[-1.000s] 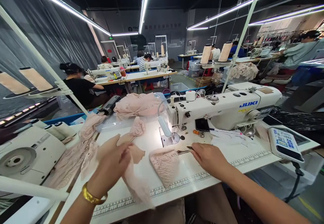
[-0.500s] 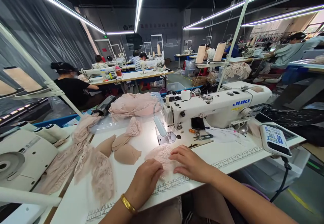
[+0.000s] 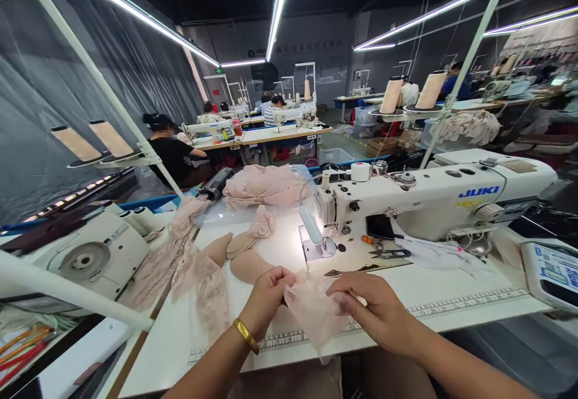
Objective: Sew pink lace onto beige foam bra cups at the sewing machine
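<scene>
A sheer pale pink fabric piece (image 3: 311, 315) hangs between my two hands over the front of the sewing table. Its left upper edge is pinched between the thumb and fingers of my left hand (image 3: 270, 295), which has a gold bracelet at the wrist. At the opposite edge, my right hand (image 3: 379, 310) has its curled fingers and thumb closed on the fabric. Just beyond them is the needle area of a white sewing machine (image 3: 419, 197), lit by a small lamp (image 3: 310, 224). Beige bra cups (image 3: 248, 265) lie left of my left hand, beside lace pieces (image 3: 212, 290).
Thread snips (image 3: 391, 254) and a dark phone-like object (image 3: 380, 227) lie under the machine arm. A printed ruler strip (image 3: 465, 301) runs along the table front. A clear bin (image 3: 212, 213) of pink fabric stands behind. Another machine (image 3: 85, 260) is at left. People sit at machines farther back.
The fabric has come up from the tabletop and now hangs between my hands, turned and unfolded. My view has swung left, so the surroundings appear farther right.
</scene>
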A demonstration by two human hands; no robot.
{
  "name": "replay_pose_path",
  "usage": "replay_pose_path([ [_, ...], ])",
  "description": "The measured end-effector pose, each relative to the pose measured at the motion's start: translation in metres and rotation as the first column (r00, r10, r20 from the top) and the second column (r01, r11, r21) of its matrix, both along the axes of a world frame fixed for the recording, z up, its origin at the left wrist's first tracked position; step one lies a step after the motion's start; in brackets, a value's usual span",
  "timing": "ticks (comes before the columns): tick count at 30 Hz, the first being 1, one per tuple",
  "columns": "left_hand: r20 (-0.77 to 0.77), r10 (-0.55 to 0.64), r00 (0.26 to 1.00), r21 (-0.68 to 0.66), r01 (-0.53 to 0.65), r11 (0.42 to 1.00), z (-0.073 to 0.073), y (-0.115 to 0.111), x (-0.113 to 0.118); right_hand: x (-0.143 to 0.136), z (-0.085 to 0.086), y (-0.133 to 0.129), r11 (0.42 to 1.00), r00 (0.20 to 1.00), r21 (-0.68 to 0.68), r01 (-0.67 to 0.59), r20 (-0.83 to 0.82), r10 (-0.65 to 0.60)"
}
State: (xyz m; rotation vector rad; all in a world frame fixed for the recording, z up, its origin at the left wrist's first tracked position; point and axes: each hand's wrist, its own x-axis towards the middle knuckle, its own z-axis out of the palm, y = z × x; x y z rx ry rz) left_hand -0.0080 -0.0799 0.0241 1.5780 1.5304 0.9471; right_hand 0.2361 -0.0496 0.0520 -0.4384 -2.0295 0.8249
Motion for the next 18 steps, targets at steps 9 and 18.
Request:
replay_pose_path([
  [9,-0.572,-0.013,0.82,0.21,0.161,0.964,0.027,0.009,-0.093,-0.019,-0.065,0.081,0.656,0.994,-0.75,0.087,0.11,-0.006],
  [18,-0.786,0.009,0.619,0.343,0.423,0.839,-0.013,0.021,-0.127,-0.015,-0.067,0.081,0.645,1.0,-0.764,0.026,0.022,-0.015],
])
